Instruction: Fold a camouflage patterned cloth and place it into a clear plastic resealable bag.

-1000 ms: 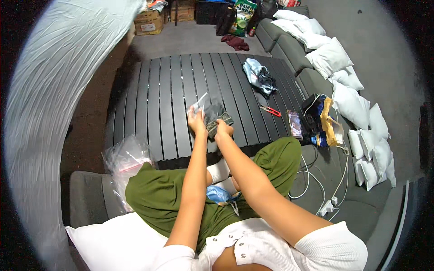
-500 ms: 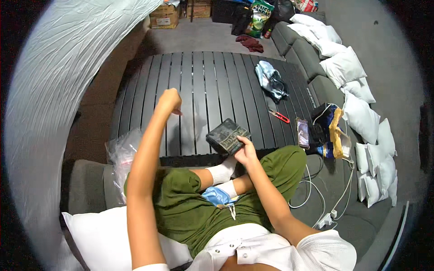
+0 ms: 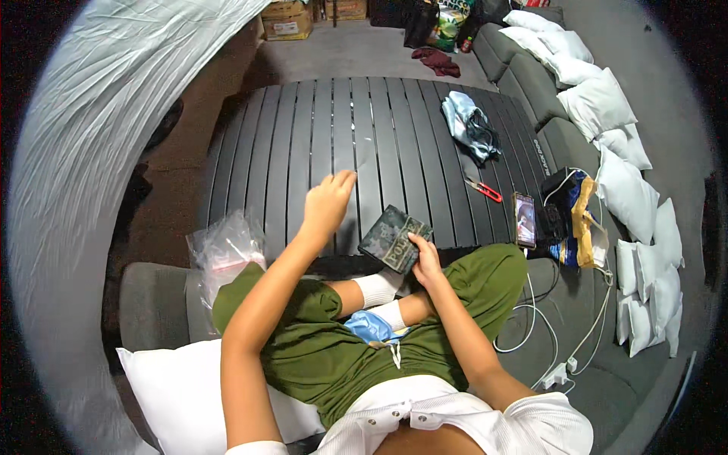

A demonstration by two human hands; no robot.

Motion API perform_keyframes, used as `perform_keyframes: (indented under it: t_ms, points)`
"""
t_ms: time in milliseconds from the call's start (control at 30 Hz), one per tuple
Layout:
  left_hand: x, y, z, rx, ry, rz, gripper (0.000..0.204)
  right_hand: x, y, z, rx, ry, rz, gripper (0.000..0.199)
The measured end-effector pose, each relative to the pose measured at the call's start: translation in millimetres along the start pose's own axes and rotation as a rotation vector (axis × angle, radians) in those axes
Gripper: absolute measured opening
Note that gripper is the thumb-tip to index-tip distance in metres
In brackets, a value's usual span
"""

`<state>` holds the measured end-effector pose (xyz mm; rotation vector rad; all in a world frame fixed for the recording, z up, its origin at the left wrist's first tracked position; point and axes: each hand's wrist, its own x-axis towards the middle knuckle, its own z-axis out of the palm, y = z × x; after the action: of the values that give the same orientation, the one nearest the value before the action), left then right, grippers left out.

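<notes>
Right hand (image 3: pixel 427 263) pinches the black box (image 3: pixel 389 235) at the near edge of the worktop (image 3: pixel 300 144); left hand (image 3: pixel 328 203) hangs above the worktop, fingers curled, whether pinching anything I cannot tell.

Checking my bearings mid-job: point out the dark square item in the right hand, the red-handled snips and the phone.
Dark square item (image 3: pixel 391 237): head view, middle of its upper face.
Red-handled snips (image 3: pixel 489 191): head view, on the red handle.
Phone (image 3: pixel 525 219): head view, on the screen.
</notes>
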<state>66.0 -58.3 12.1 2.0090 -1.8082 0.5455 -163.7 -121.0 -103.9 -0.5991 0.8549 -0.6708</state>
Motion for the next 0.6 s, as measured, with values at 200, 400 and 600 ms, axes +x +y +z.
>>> perform_keyframes:
  t_ms: [200, 400, 600]
  points:
    - [-9.8, 14.2, 22.1, 0.016, -0.048, 0.018, 0.032, -14.2, -14.9, -9.2, -0.037, 0.068, -0.007, 0.021]
    - [-17.2, 21.7, 23.8, 0.049, -0.068, 0.042, 0.037, -39.6, -70.7, 18.9, -0.051, -0.272, 0.284, 0.023]
    - [-23.6, 36.0, 22.3, 0.063, -0.105, 0.147, 0.039, -14.6, -83.5, 40.8, 0.138, -0.356, 0.450, 0.030]
